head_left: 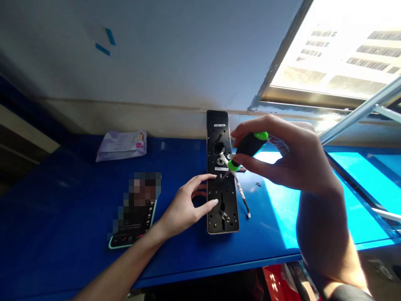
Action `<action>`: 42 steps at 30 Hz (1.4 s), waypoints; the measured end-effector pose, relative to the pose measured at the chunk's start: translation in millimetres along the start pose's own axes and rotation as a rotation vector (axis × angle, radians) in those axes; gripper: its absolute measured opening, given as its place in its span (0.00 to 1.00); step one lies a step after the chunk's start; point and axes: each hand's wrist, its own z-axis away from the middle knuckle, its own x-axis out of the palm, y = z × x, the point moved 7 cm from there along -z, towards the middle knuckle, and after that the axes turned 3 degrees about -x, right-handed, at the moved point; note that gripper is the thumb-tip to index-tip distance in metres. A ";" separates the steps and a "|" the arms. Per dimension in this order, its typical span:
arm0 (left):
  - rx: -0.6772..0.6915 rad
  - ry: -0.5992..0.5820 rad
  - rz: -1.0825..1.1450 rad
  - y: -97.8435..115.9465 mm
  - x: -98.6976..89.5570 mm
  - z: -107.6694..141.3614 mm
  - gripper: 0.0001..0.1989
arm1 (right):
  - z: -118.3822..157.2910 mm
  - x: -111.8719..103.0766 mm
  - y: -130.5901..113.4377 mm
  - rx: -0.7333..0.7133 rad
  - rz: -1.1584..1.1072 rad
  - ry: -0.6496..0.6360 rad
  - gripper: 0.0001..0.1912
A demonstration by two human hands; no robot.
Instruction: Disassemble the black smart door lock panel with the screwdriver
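Head view shows, nearest to the camera, the right hand (282, 154), which is above and to the right of the black plate (229, 198). Its fingers are closed around the black and green handle of a screwdriver (250, 148), whose shaft slants down to the plate's face; the exact contact of its tip I cannot tell. The left hand (191, 202) is at the left edge of the plate, half open, with thumb and forefinger spread apart and resting on its face. The plate is on the blue table (184, 255), with its long side going away from the person. To the left of the plate, well apart, lies a phone (134, 217) with its screen lit. A white cable (240, 190) hangs over the plate's right edge, and farther right are several small dark screws (258, 184). Farther back, to the left of the plate, is a pale purple packet (122, 145). Behind the plate stands the wall (175, 62), and to its upper right, a bright window (332, 54).
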 end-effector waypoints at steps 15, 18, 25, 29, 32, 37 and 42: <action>-0.020 0.009 0.090 -3.6 -3.9 -1.6 0.07 | -3.3 16.1 -1.8 -0.078 -0.051 -0.010 0.09; -0.011 0.016 0.084 -3.1 -4.1 -2.5 0.06 | -3.4 18.6 -2.4 -0.077 -0.045 -0.002 0.10; -0.007 0.006 0.118 -2.5 -3.0 -2.2 0.07 | -1.6 18.7 -9.9 -0.093 -0.008 -0.002 0.09; -0.007 0.005 0.094 -1.5 -3.5 -2.8 0.07 | -1.5 20.0 -13.9 -0.137 0.009 -0.028 0.08; 0.004 0.009 0.085 0.5 -3.7 -3.2 0.06 | -1.4 20.7 -15.9 -0.151 0.004 -0.032 0.08; 0.015 0.012 0.062 3.4 -3.0 -2.6 0.06 | 0.1 20.0 -17.1 -0.134 0.030 -0.009 0.09; 0.022 0.007 0.060 5.5 -2.3 -2.6 0.06 | 1.4 19.7 -19.6 -0.116 0.078 0.019 0.10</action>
